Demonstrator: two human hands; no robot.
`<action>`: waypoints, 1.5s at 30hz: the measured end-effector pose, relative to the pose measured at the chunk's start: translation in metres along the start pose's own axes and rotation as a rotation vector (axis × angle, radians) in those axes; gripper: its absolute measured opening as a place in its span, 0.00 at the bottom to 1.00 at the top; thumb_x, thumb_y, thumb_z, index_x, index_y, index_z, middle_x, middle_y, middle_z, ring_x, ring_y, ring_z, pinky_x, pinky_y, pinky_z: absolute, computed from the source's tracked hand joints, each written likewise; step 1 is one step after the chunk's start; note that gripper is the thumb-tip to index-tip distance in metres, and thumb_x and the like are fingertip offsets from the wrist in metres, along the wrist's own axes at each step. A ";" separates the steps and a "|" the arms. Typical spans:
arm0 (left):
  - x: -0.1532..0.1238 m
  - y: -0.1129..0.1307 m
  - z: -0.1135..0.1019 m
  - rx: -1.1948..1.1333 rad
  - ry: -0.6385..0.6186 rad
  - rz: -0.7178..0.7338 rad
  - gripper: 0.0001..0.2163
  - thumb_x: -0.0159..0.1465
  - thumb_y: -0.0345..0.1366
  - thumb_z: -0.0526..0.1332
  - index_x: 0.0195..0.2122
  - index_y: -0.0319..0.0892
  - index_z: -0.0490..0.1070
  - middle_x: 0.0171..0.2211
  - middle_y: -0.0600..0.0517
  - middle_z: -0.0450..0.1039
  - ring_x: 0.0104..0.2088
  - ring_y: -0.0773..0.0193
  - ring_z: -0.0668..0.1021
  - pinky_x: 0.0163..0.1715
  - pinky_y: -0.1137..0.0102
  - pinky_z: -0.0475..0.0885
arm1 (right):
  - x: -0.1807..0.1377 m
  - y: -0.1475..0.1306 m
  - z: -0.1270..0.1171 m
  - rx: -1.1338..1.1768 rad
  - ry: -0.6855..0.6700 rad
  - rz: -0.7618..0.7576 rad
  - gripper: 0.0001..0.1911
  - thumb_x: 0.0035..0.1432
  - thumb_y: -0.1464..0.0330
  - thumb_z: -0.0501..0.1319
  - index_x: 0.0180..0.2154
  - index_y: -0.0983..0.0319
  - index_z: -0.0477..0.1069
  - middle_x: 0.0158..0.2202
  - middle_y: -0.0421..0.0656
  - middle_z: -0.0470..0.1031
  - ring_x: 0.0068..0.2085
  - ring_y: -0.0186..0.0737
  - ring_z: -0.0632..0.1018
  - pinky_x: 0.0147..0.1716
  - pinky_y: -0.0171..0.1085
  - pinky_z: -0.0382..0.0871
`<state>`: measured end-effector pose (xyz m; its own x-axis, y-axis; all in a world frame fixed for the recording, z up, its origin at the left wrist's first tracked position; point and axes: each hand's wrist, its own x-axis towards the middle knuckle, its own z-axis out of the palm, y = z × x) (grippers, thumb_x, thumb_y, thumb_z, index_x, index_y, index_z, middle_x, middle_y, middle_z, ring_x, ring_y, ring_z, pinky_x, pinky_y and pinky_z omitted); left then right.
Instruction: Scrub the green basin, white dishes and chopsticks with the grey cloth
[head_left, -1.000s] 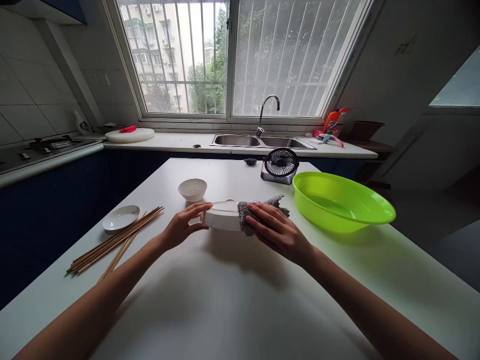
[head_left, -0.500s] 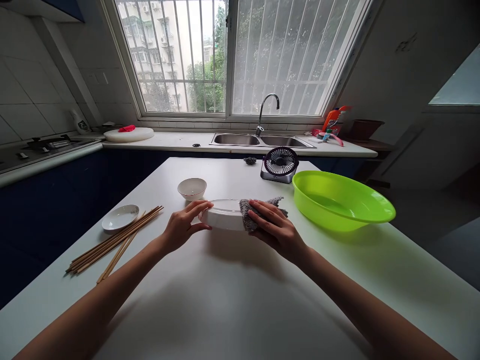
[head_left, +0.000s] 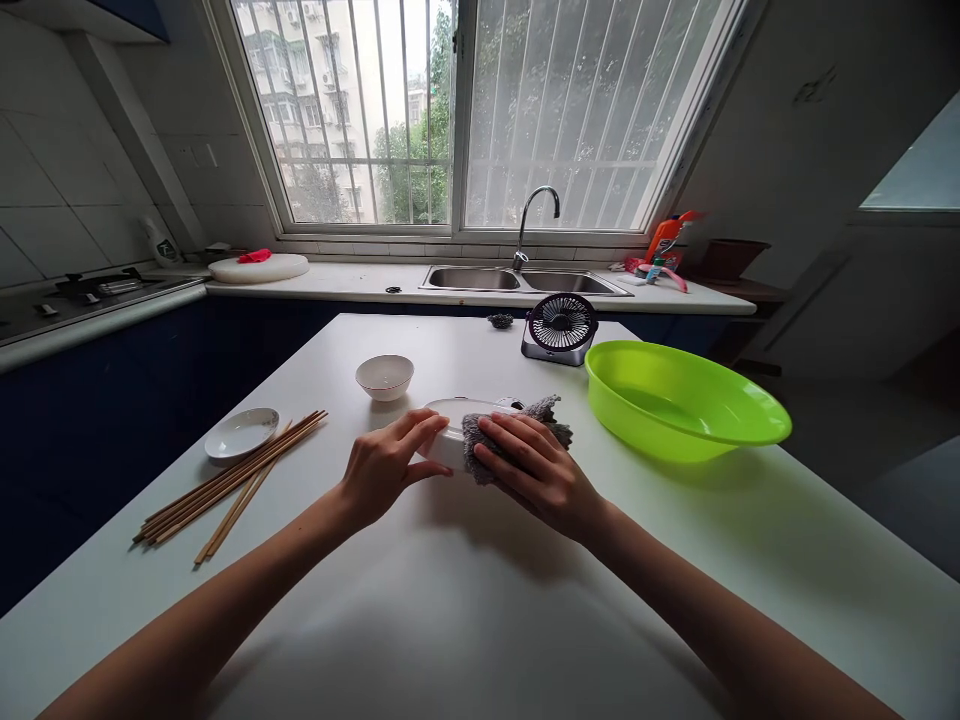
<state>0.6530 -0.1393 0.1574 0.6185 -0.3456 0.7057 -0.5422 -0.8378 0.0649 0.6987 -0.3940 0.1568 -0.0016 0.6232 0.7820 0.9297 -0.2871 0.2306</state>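
A white oval dish (head_left: 457, 415) is held just above the white table (head_left: 450, 600). My left hand (head_left: 386, 465) grips its near left rim, fingers curled around the edge. A grey cloth (head_left: 517, 425) is pressed against the dish's near right side by my right hand (head_left: 536, 470), whose fingers lie closed over it. Most of the dish is hidden behind both hands and the cloth.
A small white bowl (head_left: 384, 376), a white saucer (head_left: 241, 434) and several wooden chopsticks (head_left: 232, 480) lie to the left. A green basin (head_left: 679, 400) and a small black fan (head_left: 561, 328) stand to the right. Behind are the sink (head_left: 521, 282) and the stove (head_left: 90, 290).
Both hands have drawn closer together on the dish. The cloth and my right hand slid left along its rim, and my left hand moved right.
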 end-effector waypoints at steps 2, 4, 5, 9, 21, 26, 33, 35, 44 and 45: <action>-0.001 0.003 0.001 0.007 0.015 -0.006 0.20 0.67 0.52 0.59 0.53 0.45 0.73 0.50 0.46 0.79 0.35 0.62 0.84 0.28 0.72 0.74 | -0.001 0.001 -0.001 -0.010 -0.003 -0.023 0.25 0.66 0.75 0.60 0.63 0.64 0.64 0.58 0.56 0.74 0.64 0.52 0.70 0.57 0.55 0.72; -0.001 0.001 0.002 -0.020 0.030 0.020 0.21 0.66 0.52 0.61 0.53 0.45 0.73 0.48 0.46 0.80 0.36 0.60 0.84 0.31 0.71 0.76 | -0.002 0.003 -0.002 -0.015 -0.004 -0.049 0.23 0.65 0.75 0.60 0.61 0.65 0.66 0.57 0.56 0.75 0.64 0.52 0.69 0.57 0.54 0.73; -0.002 -0.002 0.003 -0.047 0.031 0.038 0.22 0.64 0.53 0.62 0.53 0.45 0.73 0.47 0.46 0.80 0.39 0.58 0.84 0.33 0.70 0.77 | -0.003 0.003 -0.002 -0.016 -0.007 -0.060 0.23 0.65 0.75 0.61 0.61 0.65 0.67 0.57 0.56 0.75 0.64 0.51 0.69 0.57 0.54 0.73; -0.005 -0.020 0.004 -0.175 -0.043 0.103 0.30 0.59 0.50 0.69 0.60 0.46 0.68 0.54 0.43 0.77 0.54 0.51 0.80 0.50 0.59 0.79 | -0.007 0.004 -0.002 -0.005 -0.045 -0.100 0.21 0.65 0.75 0.60 0.59 0.64 0.68 0.58 0.55 0.74 0.65 0.51 0.67 0.58 0.54 0.72; -0.014 -0.042 0.005 -0.326 -0.180 0.101 0.28 0.62 0.35 0.68 0.63 0.50 0.65 0.58 0.44 0.74 0.57 0.52 0.77 0.55 0.58 0.77 | -0.011 0.003 -0.002 0.046 -0.023 -0.080 0.21 0.64 0.76 0.61 0.58 0.67 0.69 0.57 0.57 0.75 0.65 0.51 0.68 0.58 0.55 0.72; -0.010 -0.033 0.004 -0.242 -0.147 0.119 0.26 0.63 0.38 0.68 0.62 0.50 0.66 0.56 0.45 0.75 0.55 0.53 0.79 0.52 0.60 0.78 | -0.014 0.000 0.002 0.040 -0.035 -0.053 0.22 0.64 0.74 0.62 0.59 0.64 0.68 0.58 0.56 0.74 0.65 0.50 0.68 0.58 0.54 0.71; -0.009 -0.014 0.005 -0.128 -0.117 0.177 0.25 0.65 0.41 0.65 0.62 0.45 0.65 0.55 0.43 0.76 0.56 0.52 0.78 0.49 0.62 0.79 | -0.013 -0.009 0.005 0.024 -0.060 -0.042 0.20 0.66 0.70 0.61 0.58 0.64 0.69 0.58 0.57 0.74 0.64 0.52 0.69 0.56 0.53 0.74; -0.008 -0.011 0.004 -0.108 -0.105 0.170 0.25 0.66 0.42 0.64 0.62 0.44 0.64 0.55 0.43 0.76 0.56 0.52 0.79 0.49 0.62 0.79 | -0.013 -0.009 0.005 0.031 -0.038 -0.040 0.19 0.66 0.71 0.60 0.58 0.67 0.69 0.57 0.59 0.74 0.63 0.53 0.70 0.54 0.53 0.75; -0.007 -0.014 0.000 -0.034 -0.139 0.260 0.24 0.67 0.39 0.64 0.62 0.42 0.63 0.57 0.40 0.74 0.59 0.50 0.76 0.53 0.59 0.77 | -0.016 -0.010 0.008 0.031 -0.033 -0.070 0.18 0.66 0.70 0.59 0.56 0.70 0.70 0.53 0.60 0.76 0.62 0.54 0.71 0.52 0.53 0.76; -0.007 -0.016 -0.001 -0.037 -0.151 0.284 0.24 0.67 0.38 0.63 0.63 0.42 0.62 0.56 0.40 0.75 0.58 0.51 0.76 0.53 0.59 0.78 | -0.017 -0.011 0.008 0.032 -0.041 -0.074 0.18 0.67 0.70 0.59 0.56 0.70 0.70 0.54 0.60 0.76 0.62 0.54 0.71 0.52 0.53 0.75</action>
<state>0.6565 -0.1233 0.1516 0.5150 -0.6247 0.5870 -0.7241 -0.6835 -0.0922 0.6915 -0.3953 0.1364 -0.0559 0.6714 0.7389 0.9390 -0.2161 0.2674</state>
